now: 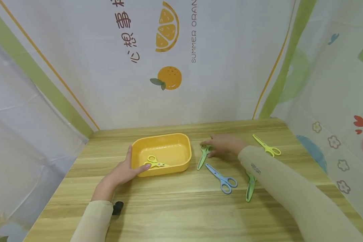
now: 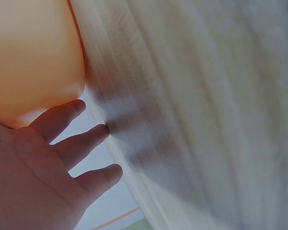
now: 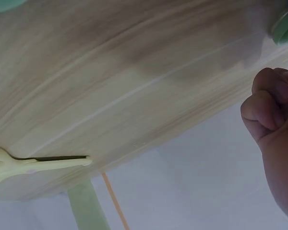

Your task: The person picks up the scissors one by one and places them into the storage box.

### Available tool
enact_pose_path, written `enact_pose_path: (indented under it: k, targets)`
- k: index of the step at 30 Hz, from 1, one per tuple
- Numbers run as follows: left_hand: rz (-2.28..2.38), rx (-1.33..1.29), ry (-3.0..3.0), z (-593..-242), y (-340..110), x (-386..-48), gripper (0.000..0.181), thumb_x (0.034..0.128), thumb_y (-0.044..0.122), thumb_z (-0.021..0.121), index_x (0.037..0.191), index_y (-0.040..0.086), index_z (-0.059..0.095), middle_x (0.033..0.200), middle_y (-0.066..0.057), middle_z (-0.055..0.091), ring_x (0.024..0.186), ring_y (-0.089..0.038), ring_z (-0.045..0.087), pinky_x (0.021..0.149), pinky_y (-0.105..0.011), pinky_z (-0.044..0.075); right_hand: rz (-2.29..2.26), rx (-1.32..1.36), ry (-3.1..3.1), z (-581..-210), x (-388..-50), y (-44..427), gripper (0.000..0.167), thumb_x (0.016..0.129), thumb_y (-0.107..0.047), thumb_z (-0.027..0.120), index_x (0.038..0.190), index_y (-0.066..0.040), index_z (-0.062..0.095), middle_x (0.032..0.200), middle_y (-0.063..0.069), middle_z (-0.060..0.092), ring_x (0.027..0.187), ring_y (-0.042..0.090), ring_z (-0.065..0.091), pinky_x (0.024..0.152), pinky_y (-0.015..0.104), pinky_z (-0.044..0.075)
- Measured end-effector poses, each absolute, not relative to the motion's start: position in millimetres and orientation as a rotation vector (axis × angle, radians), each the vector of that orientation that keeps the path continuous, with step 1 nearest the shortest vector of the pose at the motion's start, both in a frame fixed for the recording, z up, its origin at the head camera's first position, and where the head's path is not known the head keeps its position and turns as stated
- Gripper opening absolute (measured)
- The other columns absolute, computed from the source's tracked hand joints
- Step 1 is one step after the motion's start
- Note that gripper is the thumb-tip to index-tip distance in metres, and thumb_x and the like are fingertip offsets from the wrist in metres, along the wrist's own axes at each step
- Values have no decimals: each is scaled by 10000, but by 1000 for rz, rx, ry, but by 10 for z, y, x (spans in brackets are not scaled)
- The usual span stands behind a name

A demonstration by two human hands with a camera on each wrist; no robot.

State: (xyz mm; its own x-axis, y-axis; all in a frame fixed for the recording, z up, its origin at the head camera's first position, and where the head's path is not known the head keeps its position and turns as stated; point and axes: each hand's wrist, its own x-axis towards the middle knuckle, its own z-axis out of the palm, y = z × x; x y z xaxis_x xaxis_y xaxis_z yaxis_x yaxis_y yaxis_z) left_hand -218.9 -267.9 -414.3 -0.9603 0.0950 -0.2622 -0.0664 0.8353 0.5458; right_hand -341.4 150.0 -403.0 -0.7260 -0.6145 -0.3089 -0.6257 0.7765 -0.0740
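Observation:
A yellow plastic bin (image 1: 160, 172) stands on the wooden table, with a pair of yellow scissors (image 1: 152, 162) lying inside near its front left corner. My left hand (image 1: 122, 171) holds the bin's left end, thumb over the front rim; in the left wrist view several of its fingers extend beside the orange-looking wall (image 2: 36, 52). To the right of the bin, my right hand (image 1: 225, 144) has its thumb and fingers at the handles of green scissors (image 1: 203, 158), pinching them. In the right wrist view its other fingers are curled, and a green handle (image 3: 284, 29) shows at the edge.
Blue scissors (image 1: 222, 178) lie in front of the right hand. More green scissors (image 1: 250, 188) are partly hidden under the right sleeve. Yellow scissors (image 1: 267, 147) lie farther right. A printed cloth (image 1: 224, 84) hangs behind the table (image 1: 169, 208).

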Motion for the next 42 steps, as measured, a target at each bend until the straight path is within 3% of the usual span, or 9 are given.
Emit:
enact_pose_path:
  k: [9,20,31,38,42]
  targets:
    - [815,21,2749,-4139,-2687,-2198,1344,919,800,605,1659,112,-281,1603,-466,336,1442,-602,470,1174,-691,411,50,-985,2690,-4042,-3387,1579,785,1024,-594,607,1645,-158,407,1490,269,557,1314,445,638,1115,589,524]
    - [825,3,2741,-4140,-2680,-2190,1346,912,809,607,1662,122,-275,1611,-460,326,1455,-600,457,1184,-693,400,7,-973,2675,-4097,-3398,1663,783,1024,-598,594,1642,-154,407,1399,187,585,1282,382,657,1092,562,541]
    - [833,9,2737,-4124,-2674,-2193,1349,916,801,611,1654,126,-294,1617,-461,312,1465,-605,439,1188,-697,392,-12,-1034,2679,-4114,-3452,1683,695,1037,-566,631,1500,-54,552,1203,104,575,992,212,636,949,477,579]
    - [833,2,2732,-4102,-2665,-2175,1351,919,788,619,1654,109,-289,1624,-457,300,1459,-608,443,1181,-700,398,16,-1071,2720,-4139,-3449,1715,758,1008,-610,650,1439,10,585,1474,270,547,1263,403,667,1111,543,538]
    - [833,7,2737,-4115,-2670,-2173,1347,924,787,615,1654,102,-287,1638,-452,275,1466,-613,429,1184,-703,390,-5,-1067,2720,-4142,-3416,1730,797,999,-628,647,1488,-5,559,1382,220,592,1193,357,682,1071,530,558]
